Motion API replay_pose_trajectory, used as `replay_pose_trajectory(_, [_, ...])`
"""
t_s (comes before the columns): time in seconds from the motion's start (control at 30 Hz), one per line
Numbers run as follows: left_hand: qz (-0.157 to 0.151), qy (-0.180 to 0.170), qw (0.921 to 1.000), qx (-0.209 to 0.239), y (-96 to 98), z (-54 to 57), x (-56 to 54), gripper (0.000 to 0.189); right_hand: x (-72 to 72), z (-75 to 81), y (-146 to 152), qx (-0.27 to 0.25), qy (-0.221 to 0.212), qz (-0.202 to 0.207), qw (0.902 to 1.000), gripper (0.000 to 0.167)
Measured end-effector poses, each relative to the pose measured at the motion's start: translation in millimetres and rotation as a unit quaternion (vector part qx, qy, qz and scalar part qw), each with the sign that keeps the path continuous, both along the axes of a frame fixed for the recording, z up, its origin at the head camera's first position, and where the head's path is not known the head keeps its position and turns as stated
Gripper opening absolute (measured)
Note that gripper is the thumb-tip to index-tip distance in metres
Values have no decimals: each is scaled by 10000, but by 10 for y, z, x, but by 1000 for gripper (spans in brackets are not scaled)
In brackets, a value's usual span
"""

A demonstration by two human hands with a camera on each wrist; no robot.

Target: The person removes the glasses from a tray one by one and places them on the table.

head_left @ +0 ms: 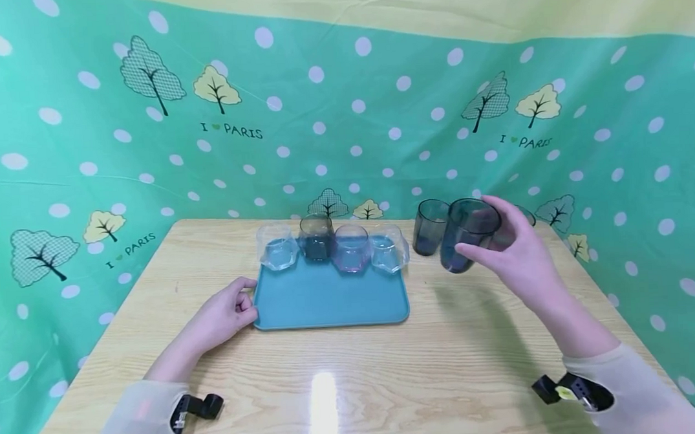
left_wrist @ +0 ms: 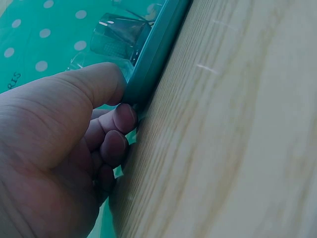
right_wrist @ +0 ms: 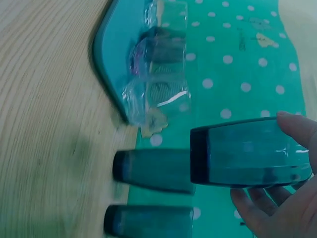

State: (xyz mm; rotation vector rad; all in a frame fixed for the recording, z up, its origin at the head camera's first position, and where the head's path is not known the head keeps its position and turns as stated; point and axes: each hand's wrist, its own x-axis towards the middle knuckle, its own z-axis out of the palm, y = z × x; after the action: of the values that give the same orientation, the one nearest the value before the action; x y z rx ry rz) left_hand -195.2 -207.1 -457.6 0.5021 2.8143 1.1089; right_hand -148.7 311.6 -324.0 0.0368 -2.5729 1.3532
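Note:
My right hand (head_left: 520,251) grips a tall dark tinted glass (head_left: 461,238) between thumb and fingers. In the right wrist view, that glass (right_wrist: 242,153) is raised clear of the wood, base toward the table. Two similar glasses stand near it: one dark glass (right_wrist: 153,169) and another (right_wrist: 148,220), partly behind my hand in the head view. My left hand (head_left: 224,316) holds the left edge of a blue tray (head_left: 328,302), thumb at the near corner and the other fingertips curled. Along the tray's far side stand a clear glass (head_left: 278,249), a smoky glass (head_left: 316,241), a pinkish glass (head_left: 351,252) and another clear glass (head_left: 388,251).
The wooden table (head_left: 262,389) carries everything. A green polka-dot cloth (head_left: 321,147) hangs behind it and along both sides. The dark glasses stand to the right of the tray, near the table's back edge.

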Motion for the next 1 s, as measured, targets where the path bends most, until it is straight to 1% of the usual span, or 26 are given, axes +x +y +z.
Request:
replay_pose_trajectory(0.13, [8, 3, 10000, -10, -4, -12, 0, 59, 14, -10, 190, 20, -147, -228, 9996, 102])
replay_pose_trajectory(0.37, [13, -18, 10000, -42, -19, -11, -7, 61, 45, 0, 436, 65, -152, -459, 9988, 103])
replay_pose_trajectory(0.57, [24, -9, 10000, -39, -16, -19, -16, 61, 32, -34, 675, 160, -267, -818, 9962, 105])
replay_pose_trajectory(0.63, [16, -4, 10000, -32, -13, -22, -16, 61, 26, -58, 769, 121, -299, -952, 9949, 105])
replay_pose_trajectory(0.83, [11, 2, 10000, -31, -5, -22, -13, 61, 13, -105, 1029, -29, -574, -1390, 9886, 102])
replay_pose_trajectory(1.0, [23, -11, 10000, -13, -1, -17, -12, 61, -48, -138, 1206, 36, -761, -1725, 9821, 105])
